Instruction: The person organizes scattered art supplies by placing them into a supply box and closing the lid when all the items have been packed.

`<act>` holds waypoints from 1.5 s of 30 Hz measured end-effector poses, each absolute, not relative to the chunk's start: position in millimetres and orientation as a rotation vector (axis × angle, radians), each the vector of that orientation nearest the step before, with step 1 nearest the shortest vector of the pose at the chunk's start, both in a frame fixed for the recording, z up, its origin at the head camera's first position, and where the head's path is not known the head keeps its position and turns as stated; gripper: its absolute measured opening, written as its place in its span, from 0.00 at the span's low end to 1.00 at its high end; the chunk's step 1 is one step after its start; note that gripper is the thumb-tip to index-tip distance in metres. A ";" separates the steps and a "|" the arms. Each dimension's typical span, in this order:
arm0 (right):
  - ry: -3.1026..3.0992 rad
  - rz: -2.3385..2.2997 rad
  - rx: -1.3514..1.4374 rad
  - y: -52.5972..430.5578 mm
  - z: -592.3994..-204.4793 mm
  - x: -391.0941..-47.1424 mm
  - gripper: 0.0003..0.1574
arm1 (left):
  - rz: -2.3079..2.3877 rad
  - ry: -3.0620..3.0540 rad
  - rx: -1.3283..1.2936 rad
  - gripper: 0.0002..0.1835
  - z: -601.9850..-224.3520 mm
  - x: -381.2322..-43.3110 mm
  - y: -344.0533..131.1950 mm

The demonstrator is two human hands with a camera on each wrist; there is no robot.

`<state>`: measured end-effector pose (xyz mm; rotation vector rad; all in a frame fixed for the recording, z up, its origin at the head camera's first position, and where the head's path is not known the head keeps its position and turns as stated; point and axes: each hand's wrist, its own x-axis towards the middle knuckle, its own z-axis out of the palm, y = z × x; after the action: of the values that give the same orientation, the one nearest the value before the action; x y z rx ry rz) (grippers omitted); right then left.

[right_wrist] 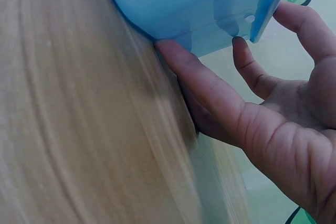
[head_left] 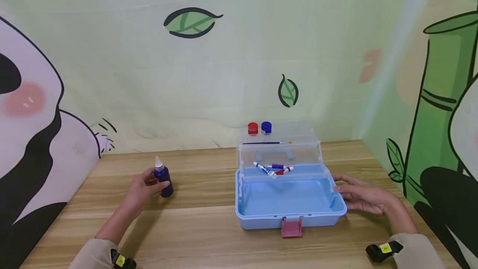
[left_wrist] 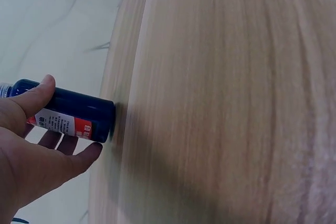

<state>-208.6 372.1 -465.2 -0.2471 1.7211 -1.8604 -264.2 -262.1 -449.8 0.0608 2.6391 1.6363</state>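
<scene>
In the head view my left hand (head_left: 143, 188) grips a dark blue bottle (head_left: 164, 184) with a white pointed cap. The bottle stands nearly upright at the table's left; whether its base touches the wood I cannot tell. The left wrist view shows thumb and fingers round the bottle (left_wrist: 79, 109), with its white and red label between them. On the right, my right hand (head_left: 367, 196) touches the right side of a light blue plastic box (head_left: 257, 221), its fingers spread along the outer wall. The box is open, and its pink latch (head_left: 291, 227) hangs down in front.
Raised clear trays (head_left: 280, 152) stand over the box's back. They hold a red paint pot (head_left: 252, 128), a blue paint pot (head_left: 266, 127), a thin brush (head_left: 261, 143) and several small tubes (head_left: 278, 166). A printed cloth (head_left: 239, 61) hangs behind the wooden table (head_left: 201, 235).
</scene>
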 end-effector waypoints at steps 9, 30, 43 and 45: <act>1.708 -1.866 -0.237 370.1 -463.4 -208.2 0.26 | 1.630 2.647 0.093 0.39 -447.4 -264.8 -262.8; 1.728 -1.848 -0.223 372.0 -466.6 -210.9 0.30 | 1.645 2.741 0.247 0.33 -425.3 -264.4 -243.9; 1.784 -1.798 -0.194 367.7 -459.8 -212.3 0.42 | 1.616 2.754 0.314 0.34 -397.5 -255.0 -229.9; 1.800 -1.788 -0.195 368.6 -458.7 -212.2 0.43 | 1.606 2.756 0.326 0.34 -394.0 -254.1 -228.2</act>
<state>-212.2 368.6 -458.7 -0.1947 1.7995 -1.7877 -254.1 -228.2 -394.0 0.3260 2.7565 1.6059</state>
